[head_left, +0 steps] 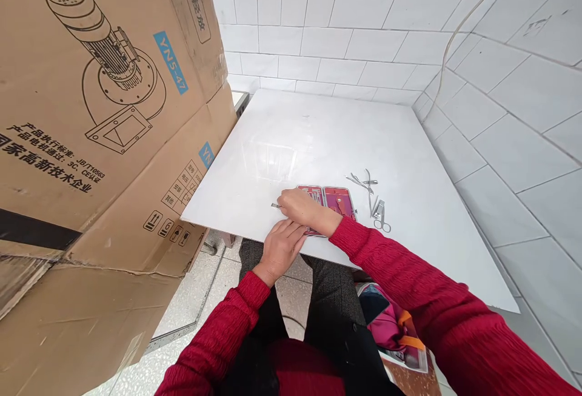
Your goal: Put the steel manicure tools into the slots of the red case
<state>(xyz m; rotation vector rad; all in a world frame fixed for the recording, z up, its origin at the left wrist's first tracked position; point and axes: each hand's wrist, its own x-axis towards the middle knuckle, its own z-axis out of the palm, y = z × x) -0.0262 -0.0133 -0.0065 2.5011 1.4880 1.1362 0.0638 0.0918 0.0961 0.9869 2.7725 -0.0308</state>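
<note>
My right hand (302, 207) crosses over the left half of an opened manicure case (342, 202). Its fingers are closed, and the ridged end of a small metal tool (275, 205) sticks out to their left; the rest is hidden. My left hand (282, 244) lies just below, fingers together and bent at the case's near left edge, seemingly gripping it. Red lining and slim metal tools show in the case's left half. To the right lie a nail clipper (379, 208), small scissors (382, 225) and a group of crossed metal tools (366, 181).
A white tabletop (345, 135) spans the space before me, bounded by tiled walls (373, 8) behind and at right. A tall cardboard box (136, 190) stands close on the left. Below the right forearm sits a bag with bright cloth (386, 323).
</note>
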